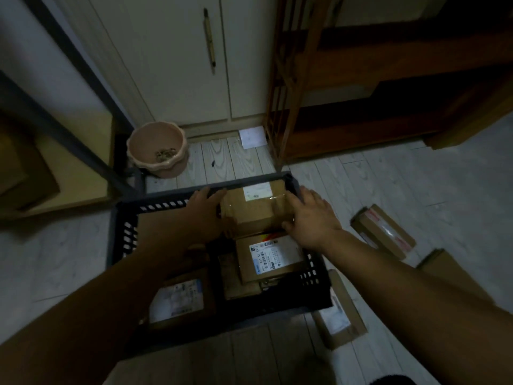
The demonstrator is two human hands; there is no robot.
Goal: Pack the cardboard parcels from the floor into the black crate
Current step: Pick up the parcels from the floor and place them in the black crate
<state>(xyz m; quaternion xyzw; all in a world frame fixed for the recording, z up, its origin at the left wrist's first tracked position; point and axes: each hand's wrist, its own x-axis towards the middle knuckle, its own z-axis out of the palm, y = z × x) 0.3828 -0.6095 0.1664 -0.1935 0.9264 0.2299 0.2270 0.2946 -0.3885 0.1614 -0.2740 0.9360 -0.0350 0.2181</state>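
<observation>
**Parcel pressed into the far corner of the crate**

The black plastic crate (122, 234) sits on the pale plank floor (55, 268). It is rectangular, and its walls are pierced with rows of slots. A person leans over it with both bare arms reaching in.

Between the hands is a brown cardboard parcel (255, 209), boxy, wrapped in glossy clear tape, with a white label on its far top. It is in the crate's far right corner, against the far wall.

The left hand (205, 207) lies flat on the parcel's left side with its fingers straight and close together. The right hand (311, 218) covers the right side, fingers laid forward along the edge, and its thumb hooks round the near corner.

I count at least four parcels in the crate:
- the held one;
- a labelled flat parcel (270, 259) just in front of it;
- a dim brown parcel (236, 276) beside that;
- a white-labelled parcel (177, 301) at the near left.

Three more lie on the floor to the right:
- a red-taped parcel (383, 232);
- a plain parcel (449, 270) beyond the right forearm;
- a long parcel (341, 315) touching the crate's near right corner.

One round terracotta pot (158, 148) with a scalloped rim stands behind the crate, before smooth cream cupboard doors (180, 65). A wooden lattice frame (286, 79) stands to the right of the doors.
</observation>
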